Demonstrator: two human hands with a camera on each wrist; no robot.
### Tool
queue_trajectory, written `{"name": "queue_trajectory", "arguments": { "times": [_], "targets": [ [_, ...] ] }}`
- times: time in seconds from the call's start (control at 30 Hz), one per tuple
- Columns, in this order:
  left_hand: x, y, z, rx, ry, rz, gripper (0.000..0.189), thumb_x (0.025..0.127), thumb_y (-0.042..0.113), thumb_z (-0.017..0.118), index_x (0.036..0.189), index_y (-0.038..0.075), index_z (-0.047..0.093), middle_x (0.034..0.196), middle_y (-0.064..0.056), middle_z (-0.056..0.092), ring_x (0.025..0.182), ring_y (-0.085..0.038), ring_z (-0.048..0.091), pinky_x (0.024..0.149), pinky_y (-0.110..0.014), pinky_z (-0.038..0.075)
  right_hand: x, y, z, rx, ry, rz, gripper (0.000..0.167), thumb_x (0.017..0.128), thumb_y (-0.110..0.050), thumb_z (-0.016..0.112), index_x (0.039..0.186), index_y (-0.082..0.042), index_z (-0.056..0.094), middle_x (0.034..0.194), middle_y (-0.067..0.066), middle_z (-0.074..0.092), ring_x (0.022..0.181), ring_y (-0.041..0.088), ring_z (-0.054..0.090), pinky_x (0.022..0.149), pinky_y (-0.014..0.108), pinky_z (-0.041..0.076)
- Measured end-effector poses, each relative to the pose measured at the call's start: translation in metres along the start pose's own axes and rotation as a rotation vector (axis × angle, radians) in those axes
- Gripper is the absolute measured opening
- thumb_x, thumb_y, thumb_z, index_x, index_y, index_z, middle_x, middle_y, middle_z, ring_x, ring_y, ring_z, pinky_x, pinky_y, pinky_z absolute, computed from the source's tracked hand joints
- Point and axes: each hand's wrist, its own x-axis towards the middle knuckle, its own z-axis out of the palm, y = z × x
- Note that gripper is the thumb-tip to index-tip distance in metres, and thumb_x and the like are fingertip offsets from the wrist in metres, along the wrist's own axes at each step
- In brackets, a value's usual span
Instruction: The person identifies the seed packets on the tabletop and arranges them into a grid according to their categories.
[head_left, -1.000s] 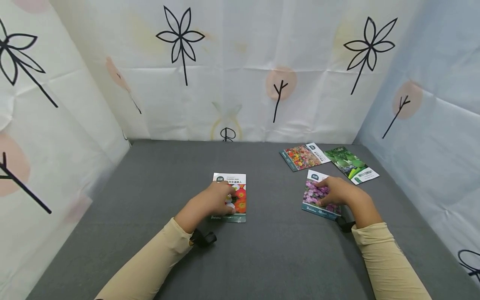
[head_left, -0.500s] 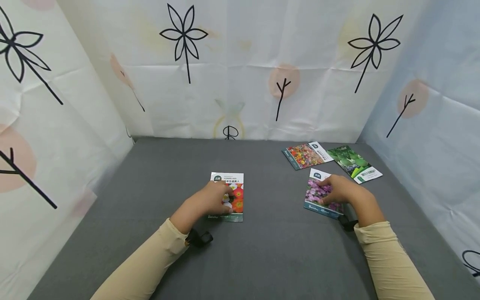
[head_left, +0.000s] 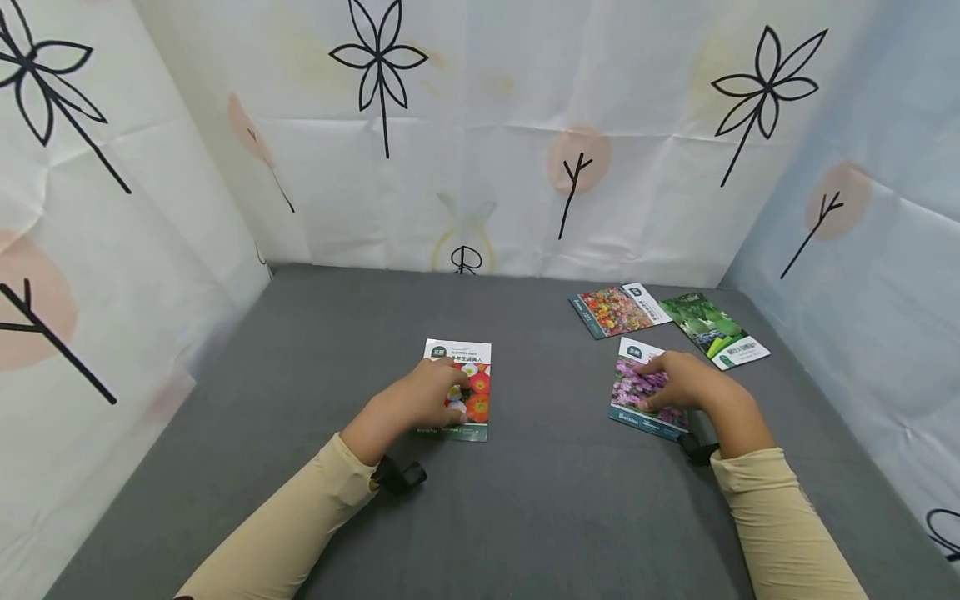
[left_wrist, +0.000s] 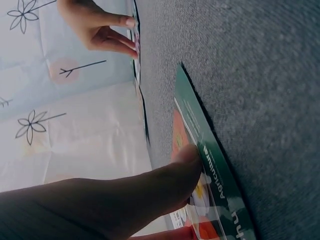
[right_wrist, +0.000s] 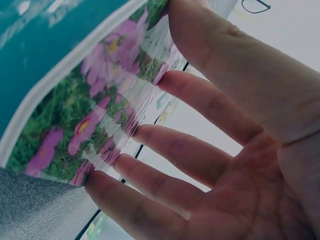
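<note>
A seed packet with red, orange and white flowers (head_left: 478, 392) lies flat on the grey table, left of centre. My left hand (head_left: 420, 398) rests on it, thumb near its green lower band and fingertips higher up on the picture. In the left wrist view the thumb (left_wrist: 186, 156) presses on the printed face. Further right lies a packet with purple-pink flowers (head_left: 628, 382), slightly turned. My right hand (head_left: 693, 385) touches its face from the right side. The right wrist view has the fairly straight fingers (right_wrist: 185, 150) meeting the glossy picture at their tips.
Behind the right hand lie a packet of mixed colourful flowers (head_left: 615, 312) and a green leafy packet (head_left: 705, 323), corners close together. White cloth walls (head_left: 480, 150) with plant drawings enclose the back and sides of the table (head_left: 525, 517).
The red-flower packet has slid slightly left with my left hand on it and turned a little. The right hand stays on the purple-flower packet. The head view has shifted slightly.
</note>
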Motion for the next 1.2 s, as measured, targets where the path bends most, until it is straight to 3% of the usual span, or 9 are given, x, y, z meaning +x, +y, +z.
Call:
{"name": "queue_trajectory", "arguments": {
  "times": [0.27, 0.37, 0.43, 0.5, 0.67, 0.77, 0.9, 1.2],
  "targets": [
    [0.001, 0.000, -0.003, 0.020, 0.005, 0.016, 0.047, 0.089, 0.025, 0.088, 0.128, 0.004, 0.073, 0.131, -0.015, 0.067, 0.115, -0.031, 0.063, 0.103, -0.046, 0.054, 0.000, -0.002, 0.000, -0.009, 0.004, -0.010, 0.066, 0.090, -0.025, 0.086, 0.146, 0.000, 0.063, 0.150, 0.039, 0.051, 0.141, 0.061, 0.044, 0.112, 0.072, 0.041],
    [0.002, -0.001, -0.004, -0.007, -0.016, 0.005, 0.055, 0.091, 0.025, 0.086, 0.137, 0.002, 0.069, 0.148, -0.022, 0.059, 0.133, -0.036, 0.060, 0.112, -0.048, 0.051, 0.001, -0.004, -0.001, -0.019, 0.011, -0.020, 0.066, 0.089, -0.025, 0.087, 0.145, 0.001, 0.063, 0.149, 0.039, 0.052, 0.141, 0.061, 0.045, 0.111, 0.071, 0.042],
    [0.001, -0.002, -0.004, -0.021, -0.039, -0.010, 0.062, 0.092, 0.025, 0.085, 0.146, 0.003, 0.063, 0.159, -0.025, 0.050, 0.147, -0.039, 0.051, 0.119, -0.050, 0.045, 0.001, -0.005, -0.001, -0.026, 0.014, -0.028, 0.066, 0.088, -0.025, 0.087, 0.144, 0.001, 0.063, 0.149, 0.039, 0.052, 0.141, 0.061, 0.045, 0.111, 0.071, 0.041],
    [0.001, -0.002, -0.003, -0.026, -0.062, -0.025, 0.067, 0.094, 0.025, 0.083, 0.152, 0.004, 0.058, 0.162, -0.026, 0.046, 0.152, -0.040, 0.046, 0.122, -0.051, 0.042, 0.001, -0.007, -0.002, -0.033, 0.016, -0.036, 0.066, 0.088, -0.024, 0.088, 0.144, 0.001, 0.064, 0.149, 0.039, 0.053, 0.140, 0.061, 0.045, 0.111, 0.071, 0.041],
    [0.001, -0.002, -0.002, -0.032, -0.088, -0.048, 0.065, 0.095, 0.026, 0.082, 0.153, 0.006, 0.058, 0.165, -0.027, 0.041, 0.156, -0.049, 0.035, 0.123, -0.058, 0.038, 0.001, -0.010, -0.002, -0.038, 0.011, -0.037, 0.065, 0.088, -0.024, 0.087, 0.144, 0.001, 0.064, 0.149, 0.039, 0.053, 0.140, 0.061, 0.045, 0.112, 0.071, 0.040],
    [-0.001, -0.002, -0.003, -0.047, -0.105, -0.081, 0.064, 0.097, 0.028, 0.080, 0.154, 0.009, 0.058, 0.168, -0.024, 0.038, 0.157, -0.048, 0.033, 0.123, -0.059, 0.037, 0.001, -0.011, -0.001, -0.037, 0.005, -0.029, 0.066, 0.088, -0.025, 0.087, 0.145, 0.000, 0.064, 0.149, 0.039, 0.052, 0.141, 0.061, 0.044, 0.113, 0.072, 0.040],
    [-0.003, -0.002, -0.004, -0.021, -0.122, -0.109, 0.063, 0.098, 0.032, 0.078, 0.155, 0.013, 0.057, 0.169, -0.020, 0.038, 0.155, -0.037, 0.042, 0.121, -0.054, 0.042, 0.002, -0.011, 0.000, -0.040, 0.003, -0.036, 0.066, 0.088, -0.025, 0.088, 0.144, -0.001, 0.064, 0.150, 0.040, 0.051, 0.141, 0.062, 0.043, 0.114, 0.072, 0.039],
    [-0.003, -0.002, -0.005, 0.032, -0.124, -0.107, 0.063, 0.098, 0.038, 0.077, 0.154, 0.017, 0.058, 0.169, -0.016, 0.041, 0.150, -0.032, 0.050, 0.116, -0.054, 0.047, 0.003, -0.013, 0.003, -0.033, -0.010, -0.046, 0.067, 0.089, -0.026, 0.087, 0.145, 0.001, 0.063, 0.151, 0.038, 0.051, 0.142, 0.061, 0.043, 0.113, 0.072, 0.039]
  ]
}}
